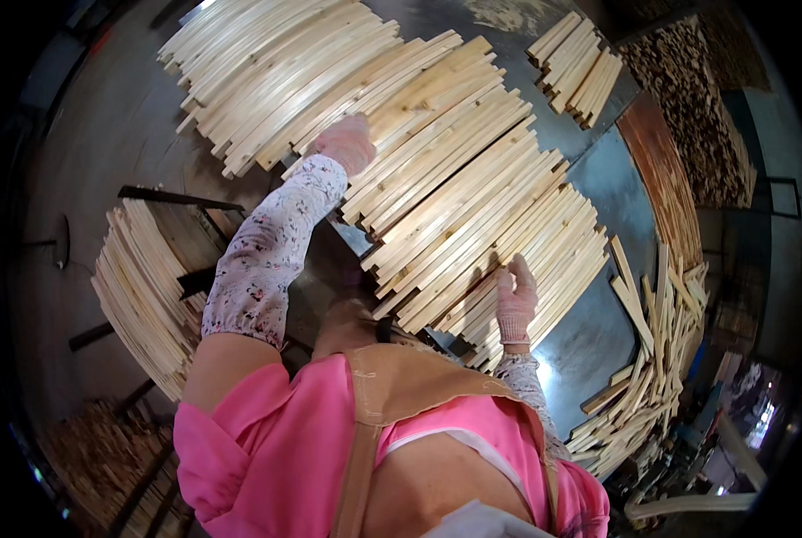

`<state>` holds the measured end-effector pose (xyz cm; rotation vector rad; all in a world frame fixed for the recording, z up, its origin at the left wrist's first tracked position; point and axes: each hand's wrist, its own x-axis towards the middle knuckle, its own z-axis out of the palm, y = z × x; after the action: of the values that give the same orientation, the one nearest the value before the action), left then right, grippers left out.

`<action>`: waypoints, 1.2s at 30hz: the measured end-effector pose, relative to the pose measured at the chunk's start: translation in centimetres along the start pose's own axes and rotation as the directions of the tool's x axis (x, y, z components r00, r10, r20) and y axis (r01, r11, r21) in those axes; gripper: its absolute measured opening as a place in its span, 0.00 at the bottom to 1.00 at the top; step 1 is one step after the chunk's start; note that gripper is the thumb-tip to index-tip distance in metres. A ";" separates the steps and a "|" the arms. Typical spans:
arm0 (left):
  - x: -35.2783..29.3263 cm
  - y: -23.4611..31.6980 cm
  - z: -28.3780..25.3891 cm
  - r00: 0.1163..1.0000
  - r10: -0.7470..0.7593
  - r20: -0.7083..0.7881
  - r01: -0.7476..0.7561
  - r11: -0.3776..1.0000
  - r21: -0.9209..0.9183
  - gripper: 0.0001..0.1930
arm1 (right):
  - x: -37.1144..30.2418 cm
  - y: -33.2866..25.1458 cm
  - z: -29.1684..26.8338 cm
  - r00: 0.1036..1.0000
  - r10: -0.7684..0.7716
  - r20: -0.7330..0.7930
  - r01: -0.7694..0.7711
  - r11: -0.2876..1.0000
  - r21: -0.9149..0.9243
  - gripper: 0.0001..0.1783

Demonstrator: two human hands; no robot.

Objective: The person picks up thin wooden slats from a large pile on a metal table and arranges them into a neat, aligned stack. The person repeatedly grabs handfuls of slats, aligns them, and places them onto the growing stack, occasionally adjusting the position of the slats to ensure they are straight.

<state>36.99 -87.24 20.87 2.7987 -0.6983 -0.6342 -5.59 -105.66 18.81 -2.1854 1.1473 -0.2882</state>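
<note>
A wide row of pale wooden strips point(455, 170) lies side by side on a metal table point(598, 170) in front of me. My left hand point(347, 143), in a pale pink glove, is closed at the near end of a wider wooden strip point(441, 85) in the row; its fingertips are mostly hidden. Farther right, my right hand point(516, 300), gloved the same way, rests against the strips at the right part of the row. Its fingers are stretched out, with the thumb apart. Flowered sleeves cover both forearms.
A small stack of strips point(576, 67) sits at the table's far right. A loose heap of strips point(652, 359) spreads along the right, beside a reddish-brown board point(661, 170). At the left, a metal rack point(181, 197) holds more strips point(141, 287). Large wood piles point(688, 108) stand behind.
</note>
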 end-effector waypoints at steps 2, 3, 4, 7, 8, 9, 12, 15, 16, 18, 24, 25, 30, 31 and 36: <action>-3.5 1.0 1.7 0.998 0.039 -0.042 -0.047 0.978 -0.204 0.27 | 0.5 -4.9 0.2 0.980 0.098 0.173 -0.133 0.970 0.202 0.32; -5.3 3.3 2.6 1.000 0.025 -0.013 -0.028 0.977 -0.211 0.26 | 1.4 -3.7 1.5 0.978 0.031 0.207 -0.094 0.950 0.299 0.34; -7.2 5.6 3.5 1.000 0.003 0.013 0.000 0.977 -0.211 0.25 | 2.4 -4.6 2.6 0.958 -0.004 0.288 -0.154 0.838 0.524 0.39; -16.5 11.6 3.5 0.992 -0.022 0.121 0.027 0.999 -0.044 0.30 | 3.5 -11.9 4.7 0.909 -0.229 0.349 -0.148 0.605 0.782 0.34; -19.6 12.0 3.1 0.989 0.036 0.146 -0.035 0.999 -0.009 0.40 | 3.1 -15.0 4.4 0.921 0.034 0.387 -0.326 0.610 0.723 0.28; -22.1 12.7 3.1 0.976 0.125 0.179 -0.130 0.991 0.016 0.50 | 3.7 -12.2 5.9 0.942 -0.025 0.336 -0.223 0.703 0.676 0.24; -25.4 10.2 3.5 0.989 0.123 0.077 -0.110 0.982 -0.153 0.57 | 3.4 -12.3 7.1 0.914 -0.117 0.388 -0.300 0.447 0.843 0.19; -26.9 5.4 4.3 0.984 0.033 0.176 0.056 0.876 -0.479 0.63 | 0.6 -14.6 9.0 0.753 -0.100 0.650 -0.651 0.029 0.759 0.21; -27.5 4.1 4.7 0.990 0.038 0.137 0.047 0.823 -0.567 0.64 | 0.0 -15.2 9.0 0.705 -0.180 0.686 -0.687 0.065 0.724 0.23; -29.7 1.8 4.9 0.994 -0.039 0.102 0.098 0.733 -0.673 0.63 | -1.5 -17.3 9.2 0.593 -0.321 0.739 -0.755 0.100 0.649 0.23; -31.8 -5.0 3.7 0.980 -0.187 0.064 0.145 0.459 -0.877 0.62 | -5.6 -24.0 15.9 0.725 -0.289 0.625 -0.336 0.644 0.687 0.27; -31.7 -6.9 4.3 0.982 -0.186 0.027 0.104 0.420 -0.902 0.62 | -6.0 -25.5 16.9 0.704 -0.300 0.643 -0.349 0.643 0.682 0.25; -28.2 -15.5 7.1 0.981 -0.063 -0.184 -0.184 0.017 -0.983 0.59 | -4.9 -29.5 23.3 0.714 -0.488 0.502 -0.057 0.675 0.736 0.20; -27.8 -16.3 6.4 0.977 -0.038 -0.210 -0.212 -0.080 -0.974 0.58 | -4.1 -29.4 24.1 0.730 -0.522 0.442 0.067 0.697 0.714 0.18; -24.5 -18.9 2.1 0.980 -0.196 0.036 0.067 0.154 -0.986 0.46 | 4.3 -27.8 19.8 0.943 -0.077 0.324 -0.180 0.700 0.691 0.25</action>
<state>24.18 -59.04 22.56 1.5442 0.1037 -0.6185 24.49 -88.95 20.77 -1.4231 0.7244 -0.2700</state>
